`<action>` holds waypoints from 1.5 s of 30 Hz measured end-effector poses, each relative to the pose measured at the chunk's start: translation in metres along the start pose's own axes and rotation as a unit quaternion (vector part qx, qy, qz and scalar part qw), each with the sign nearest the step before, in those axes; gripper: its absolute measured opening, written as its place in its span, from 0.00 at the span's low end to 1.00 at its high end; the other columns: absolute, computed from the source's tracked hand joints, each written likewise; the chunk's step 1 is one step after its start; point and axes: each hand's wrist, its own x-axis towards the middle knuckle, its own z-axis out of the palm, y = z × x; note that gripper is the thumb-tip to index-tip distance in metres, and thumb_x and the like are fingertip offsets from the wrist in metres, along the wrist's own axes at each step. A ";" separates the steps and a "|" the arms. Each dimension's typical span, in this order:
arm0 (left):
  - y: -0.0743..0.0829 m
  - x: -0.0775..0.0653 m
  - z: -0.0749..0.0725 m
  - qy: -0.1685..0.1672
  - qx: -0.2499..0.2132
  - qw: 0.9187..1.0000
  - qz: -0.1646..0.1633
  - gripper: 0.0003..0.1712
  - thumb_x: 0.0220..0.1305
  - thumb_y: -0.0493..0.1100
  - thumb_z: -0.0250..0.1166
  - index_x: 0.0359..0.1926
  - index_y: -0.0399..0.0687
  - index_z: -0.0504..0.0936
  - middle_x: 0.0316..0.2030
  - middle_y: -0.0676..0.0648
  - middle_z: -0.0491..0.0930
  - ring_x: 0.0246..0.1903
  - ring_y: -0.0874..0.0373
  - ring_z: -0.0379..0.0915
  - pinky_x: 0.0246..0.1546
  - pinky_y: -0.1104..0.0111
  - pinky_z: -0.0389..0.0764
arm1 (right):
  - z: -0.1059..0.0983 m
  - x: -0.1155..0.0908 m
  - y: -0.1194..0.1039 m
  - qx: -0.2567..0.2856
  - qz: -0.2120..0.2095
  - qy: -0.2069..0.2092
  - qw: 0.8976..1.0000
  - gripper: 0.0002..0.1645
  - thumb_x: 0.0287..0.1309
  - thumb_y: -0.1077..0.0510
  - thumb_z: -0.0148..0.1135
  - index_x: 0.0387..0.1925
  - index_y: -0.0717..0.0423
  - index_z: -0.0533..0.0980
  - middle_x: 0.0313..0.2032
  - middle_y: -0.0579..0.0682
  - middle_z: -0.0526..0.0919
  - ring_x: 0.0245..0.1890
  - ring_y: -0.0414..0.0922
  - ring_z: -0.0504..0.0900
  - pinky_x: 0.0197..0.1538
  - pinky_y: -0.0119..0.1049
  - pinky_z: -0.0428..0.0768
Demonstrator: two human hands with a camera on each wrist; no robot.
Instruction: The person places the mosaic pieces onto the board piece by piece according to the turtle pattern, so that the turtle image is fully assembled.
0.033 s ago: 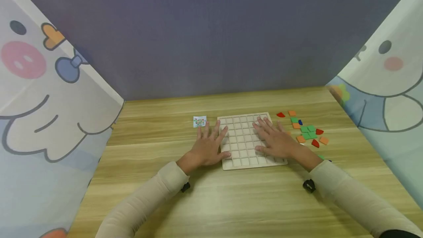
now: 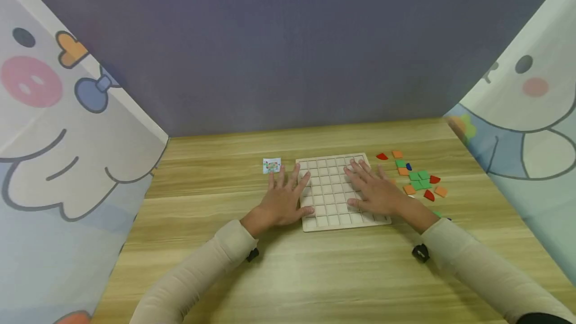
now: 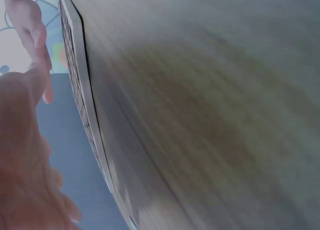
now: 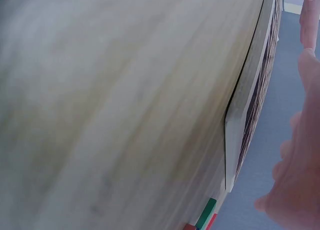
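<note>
A pale square board (image 2: 330,191) with a grid of cells lies flat on the table. Over its left edge is my left hand (image 2: 281,204), palm down with fingers spread. My right hand (image 2: 377,194) spreads the same way over the board's right side. Both wrist views show a gap between the left hand (image 3: 22,155) or right hand (image 4: 300,165) and the board, so they hover. Neither holds anything. A small printed card (image 2: 272,165) lies just beyond the left fingertips.
Right of the board lie several loose flat pieces: green squares (image 2: 420,184), orange squares (image 2: 441,192), red rounded wedges (image 2: 429,195) and a blue piece (image 2: 408,166). Some are partly hidden by the right arm. A grey-blue panel (image 2: 306,54) stands behind the wooden table (image 2: 288,279).
</note>
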 end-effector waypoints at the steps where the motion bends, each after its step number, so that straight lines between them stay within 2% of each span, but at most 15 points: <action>1: 0.000 0.000 0.000 0.002 0.001 1.000 0.001 0.54 0.69 0.77 0.47 0.83 0.58 0.38 0.82 0.40 0.31 0.78 0.26 0.31 0.73 0.29 0.44 | 0.000 0.000 0.000 -0.002 0.000 0.002 1.000 0.54 0.69 0.31 0.54 0.82 0.52 0.45 0.82 0.59 0.40 0.81 0.64 0.42 0.73 0.77 0.44; 7: 0.000 0.003 0.000 0.010 0.003 1.000 0.009 0.54 0.69 0.77 0.47 0.83 0.56 0.40 0.82 0.39 0.34 0.78 0.24 0.33 0.72 0.28 0.45 | -0.004 -0.002 0.001 0.008 0.001 0.007 1.000 0.53 0.70 0.34 0.56 0.82 0.52 0.46 0.82 0.57 0.38 0.81 0.64 0.41 0.72 0.78 0.44; 13: 0.000 0.003 0.000 0.005 -0.001 1.000 0.007 0.54 0.70 0.76 0.48 0.83 0.56 0.40 0.82 0.38 0.34 0.78 0.25 0.33 0.72 0.28 0.44 | -0.004 -0.004 0.001 0.015 0.004 0.006 1.000 0.53 0.69 0.34 0.57 0.82 0.51 0.46 0.82 0.59 0.42 0.81 0.63 0.40 0.73 0.77 0.43; 17: -0.001 0.002 0.000 0.003 -0.008 1.000 0.009 0.54 0.70 0.75 0.49 0.83 0.56 0.39 0.82 0.38 0.33 0.78 0.25 0.33 0.73 0.28 0.44 | -0.005 -0.004 0.003 0.017 0.004 0.010 1.000 0.54 0.69 0.34 0.58 0.82 0.51 0.46 0.82 0.59 0.40 0.81 0.65 0.40 0.72 0.78 0.45; 23: -0.002 0.000 0.004 -0.001 -0.086 0.996 0.031 0.55 0.71 0.71 0.53 0.83 0.52 0.38 0.82 0.36 0.35 0.80 0.32 0.34 0.76 0.34 0.46 | -0.013 -0.007 0.016 0.049 0.003 0.020 0.999 0.51 0.72 0.37 0.56 0.82 0.55 0.46 0.82 0.61 0.40 0.81 0.65 0.38 0.73 0.76 0.47; 27: -0.003 -0.004 0.004 -0.011 -0.128 0.991 0.046 0.54 0.71 0.67 0.57 0.83 0.48 0.42 0.81 0.35 0.41 0.80 0.36 0.37 0.78 0.41 0.47 | -0.020 -0.012 0.029 0.062 -0.010 0.054 0.997 0.44 0.74 0.45 0.57 0.78 0.64 0.55 0.79 0.67 0.51 0.78 0.69 0.48 0.73 0.73 0.53; 32: -0.006 -0.007 0.004 -0.026 -0.165 0.984 0.061 0.52 0.71 0.62 0.62 0.82 0.45 0.46 0.81 0.35 0.46 0.80 0.38 0.42 0.79 0.45 0.50 | -0.027 -0.025 0.047 0.072 0.000 0.090 0.993 0.34 0.73 0.54 0.59 0.72 0.68 0.65 0.68 0.71 0.68 0.68 0.71 0.67 0.65 0.69 0.69; 36: -0.010 -0.007 0.007 -0.031 -0.168 0.983 0.060 0.51 0.71 0.61 0.62 0.82 0.43 0.47 0.80 0.35 0.47 0.81 0.40 0.42 0.79 0.47 0.52 | -0.033 -0.037 0.058 0.085 0.036 0.064 0.994 0.29 0.74 0.56 0.57 0.70 0.66 0.69 0.63 0.69 0.74 0.63 0.68 0.72 0.62 0.67 0.74; 39: -0.013 -0.007 0.008 -0.034 -0.163 0.984 0.065 0.52 0.72 0.61 0.61 0.81 0.41 0.48 0.80 0.34 0.47 0.80 0.41 0.42 0.79 0.48 0.52 | -0.034 -0.044 0.066 0.078 0.052 0.046 0.995 0.25 0.76 0.56 0.54 0.66 0.66 0.73 0.51 0.61 0.82 0.53 0.60 0.80 0.56 0.59 0.80; 41: -0.014 -0.007 0.007 -0.034 -0.164 0.983 0.071 0.51 0.72 0.61 0.61 0.81 0.38 0.48 0.80 0.33 0.47 0.80 0.40 0.43 0.79 0.47 0.52 | -0.033 -0.048 0.071 0.083 0.059 0.035 0.994 0.23 0.76 0.56 0.54 0.64 0.64 0.75 0.37 0.53 0.84 0.37 0.50 0.81 0.45 0.49 0.82; 42: -0.014 -0.007 0.007 -0.037 -0.165 0.983 0.072 0.51 0.72 0.60 0.61 0.81 0.38 0.48 0.80 0.33 0.46 0.80 0.40 0.42 0.79 0.47 0.51 | -0.033 -0.051 0.073 0.089 0.064 0.031 0.993 0.22 0.75 0.56 0.55 0.63 0.63 0.77 0.32 0.49 0.83 0.31 0.45 0.79 0.40 0.45 0.81; 45: -0.015 -0.006 0.007 -0.050 -0.163 0.983 0.074 0.51 0.73 0.60 0.60 0.81 0.37 0.47 0.80 0.33 0.44 0.81 0.40 0.40 0.80 0.46 0.50 | -0.030 -0.060 0.080 0.106 0.074 0.019 0.991 0.19 0.74 0.56 0.57 0.59 0.60 0.80 0.32 0.44 0.85 0.28 0.37 0.78 0.37 0.39 0.80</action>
